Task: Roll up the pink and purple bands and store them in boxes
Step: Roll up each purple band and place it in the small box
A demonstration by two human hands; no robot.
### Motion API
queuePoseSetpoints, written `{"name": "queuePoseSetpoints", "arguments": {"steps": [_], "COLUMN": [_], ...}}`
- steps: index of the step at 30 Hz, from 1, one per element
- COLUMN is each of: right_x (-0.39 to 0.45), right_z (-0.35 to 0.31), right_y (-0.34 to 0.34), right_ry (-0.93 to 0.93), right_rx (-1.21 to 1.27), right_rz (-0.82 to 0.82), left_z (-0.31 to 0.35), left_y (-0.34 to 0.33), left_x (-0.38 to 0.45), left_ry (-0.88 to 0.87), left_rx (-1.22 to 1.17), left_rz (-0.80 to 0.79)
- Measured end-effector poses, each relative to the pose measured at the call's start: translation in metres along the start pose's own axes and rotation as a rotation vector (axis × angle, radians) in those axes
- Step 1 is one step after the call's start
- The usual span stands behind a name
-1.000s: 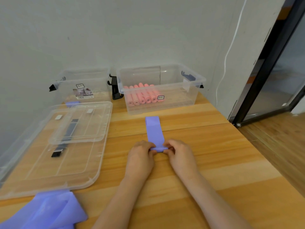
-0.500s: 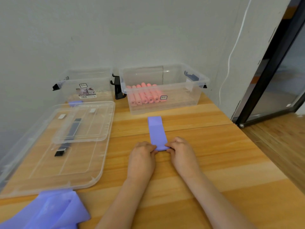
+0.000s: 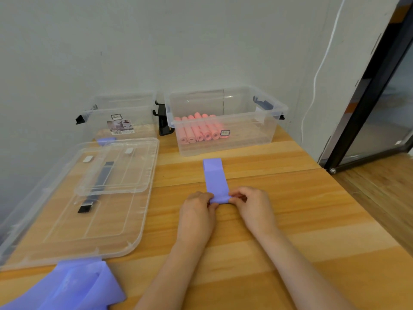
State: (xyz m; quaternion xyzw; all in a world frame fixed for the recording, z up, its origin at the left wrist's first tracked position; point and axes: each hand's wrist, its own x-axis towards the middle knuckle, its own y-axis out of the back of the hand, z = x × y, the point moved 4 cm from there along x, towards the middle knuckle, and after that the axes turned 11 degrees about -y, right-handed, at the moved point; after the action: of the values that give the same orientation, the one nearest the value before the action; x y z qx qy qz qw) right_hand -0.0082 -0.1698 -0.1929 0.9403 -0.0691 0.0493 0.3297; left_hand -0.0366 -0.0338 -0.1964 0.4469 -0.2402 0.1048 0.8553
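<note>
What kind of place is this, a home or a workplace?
Probably a plain indoor workroom; I cannot tell home from workplace. A wooden table stands against a bare wall, with clear storage boxes and a dark-framed glass door beside it.

On the wooden tabletop [image 3: 290, 220], the left hand [image 3: 196, 211] and right hand [image 3: 252, 206] pinch the near, rolled end of a purple band [image 3: 215, 180] that lies flat toward 12 o'clock. Beyond it, a clear box [image 3: 274, 130] holds pink rolls [image 3: 199, 130]. At 10 o'clock stands a second clear box [image 3: 120, 110], with clear lids [image 3: 138, 220] lying in front. More purple bands [image 3: 73, 287] lie heaped at 7 o'clock.
</note>
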Motion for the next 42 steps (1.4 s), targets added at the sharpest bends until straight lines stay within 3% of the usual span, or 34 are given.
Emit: {"name": "queuePoseSetpoints", "arguments": {"steps": [9, 15, 22, 26, 35, 42], "right_x": [0.0035, 0.0026, 0.0016, 0.0016, 0.0068, 0.0075], "right_z": [-0.0006, 0.0004, -0.0016, -0.0034, 0.0003, -0.0012], "right_y": [-0.0023, -0.0038, -0.0069, -0.0074, -0.0071, -0.009], "right_ry": [0.052, -0.032, 0.055, 0.114, -0.029, 0.074], "right_rx": [0.024, 0.09, -0.039, -0.057, 0.073, 0.002], "right_rz": [-0.018, -0.061, 0.002, -0.062, -0.019, -0.069], "left_z": [-0.0037, -0.0063, -0.0018, -0.0016, -0.0058, -0.0066], "left_y": [0.0014, 0.0007, 0.003, 0.0035, 0.0027, 0.0009], "left_x": [0.0024, 0.0027, 0.004, 0.0036, 0.0034, 0.0042], "left_ry": [0.027, 0.066, 0.027, 0.028, 0.11, 0.092], "left_rx": [-0.064, -0.077, -0.065, -0.05, -0.102, -0.051], "left_rz": [0.067, 0.039, 0.036, 0.06, 0.035, 0.057]}}
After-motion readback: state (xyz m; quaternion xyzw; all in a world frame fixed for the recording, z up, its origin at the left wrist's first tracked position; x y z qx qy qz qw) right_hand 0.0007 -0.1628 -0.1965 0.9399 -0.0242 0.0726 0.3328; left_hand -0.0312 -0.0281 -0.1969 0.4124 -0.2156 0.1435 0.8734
